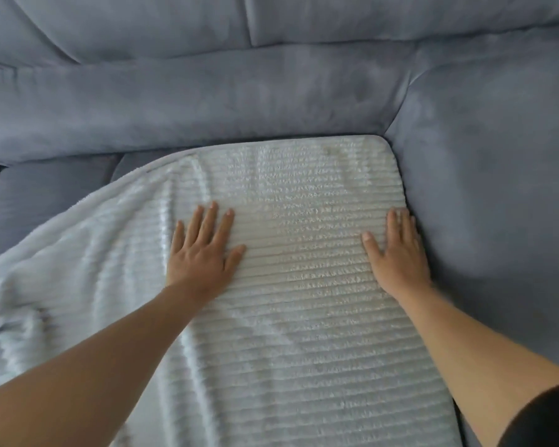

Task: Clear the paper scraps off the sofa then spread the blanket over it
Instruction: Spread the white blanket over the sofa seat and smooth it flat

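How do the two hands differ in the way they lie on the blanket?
The left hand lies near the middle of the blanket, fingers spread; the right hand lies at its edge beside the sofa arm, fingers close together. Both rest flat, palms down.

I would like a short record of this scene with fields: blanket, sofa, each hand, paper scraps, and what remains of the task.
blanket: white, ribbed; flat on the right seat, wrinkled toward the left
sofa: grey-blue; left seat cushion partly uncovered
left hand: flat on the blanket, fingers straight
right hand: flat on the blanket near its right edge, beside the sofa's side
paper scraps: none in view
remaining: probably smooth the wrinkles and draw the blanket over the left seat
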